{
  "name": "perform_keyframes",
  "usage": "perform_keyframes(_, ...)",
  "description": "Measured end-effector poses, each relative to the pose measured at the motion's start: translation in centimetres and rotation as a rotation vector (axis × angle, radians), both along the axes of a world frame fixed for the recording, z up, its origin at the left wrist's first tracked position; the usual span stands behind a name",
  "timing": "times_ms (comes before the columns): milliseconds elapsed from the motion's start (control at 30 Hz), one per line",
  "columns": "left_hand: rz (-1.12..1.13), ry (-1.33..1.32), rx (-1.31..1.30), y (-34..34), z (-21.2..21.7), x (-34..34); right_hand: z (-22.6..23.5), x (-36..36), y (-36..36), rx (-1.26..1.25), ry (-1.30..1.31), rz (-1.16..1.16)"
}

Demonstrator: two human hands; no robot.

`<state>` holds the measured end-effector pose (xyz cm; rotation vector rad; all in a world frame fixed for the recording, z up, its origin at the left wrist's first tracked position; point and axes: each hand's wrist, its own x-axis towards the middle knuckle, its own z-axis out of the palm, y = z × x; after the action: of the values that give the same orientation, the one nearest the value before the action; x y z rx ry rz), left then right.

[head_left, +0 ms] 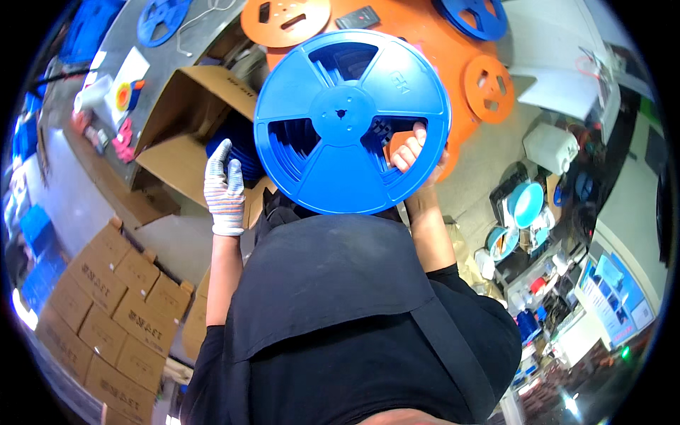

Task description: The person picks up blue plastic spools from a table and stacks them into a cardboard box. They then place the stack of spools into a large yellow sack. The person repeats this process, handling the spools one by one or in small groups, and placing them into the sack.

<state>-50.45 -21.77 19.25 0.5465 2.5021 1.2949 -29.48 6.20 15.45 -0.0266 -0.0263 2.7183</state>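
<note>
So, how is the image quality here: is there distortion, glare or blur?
In the head view, the fisheye bends straight edges near the rim, such as the stacked cardboard boxes; the corners are black. The blue reel held by the right hand is sharp and evenly lit. The gloved left hand is clear too. Small bright glare spots show at the lower right.

The person wears a black short-sleeved top under a black apron, with a broad black strap running diagonally across the front of the body. The left hand (225,190) is covered by a knitted work glove, white speckled with blue and red thread. The right hand (411,150) is bare, and both forearms are uncovered.
</note>
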Motion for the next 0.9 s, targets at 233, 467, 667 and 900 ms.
perform_keyframes(233, -0.185, -0.069, 0.194, 0.8, -0.3, -2.9, 3.0, 1.1, -3.1, 0.038, -0.043, -0.218)
perform_keyframes(467, -0.364, -0.168, 0.301, 4.2, 0.9, -2.9, 5.9, 2.3, -6.2, 0.164, -0.038, -0.276)
perform_keyframes(667, -0.702, -0.463, -0.083, 8.8, 2.8, 4.3, 9.3, 1.0, -9.9, 0.428, -0.532, -0.105)
perform_keyframes(900, -0.499, -1.388, 0.748, 7.0, 0.0, 1.7, 12.2, 0.6, -10.1, 0.423, -0.761, -0.13)
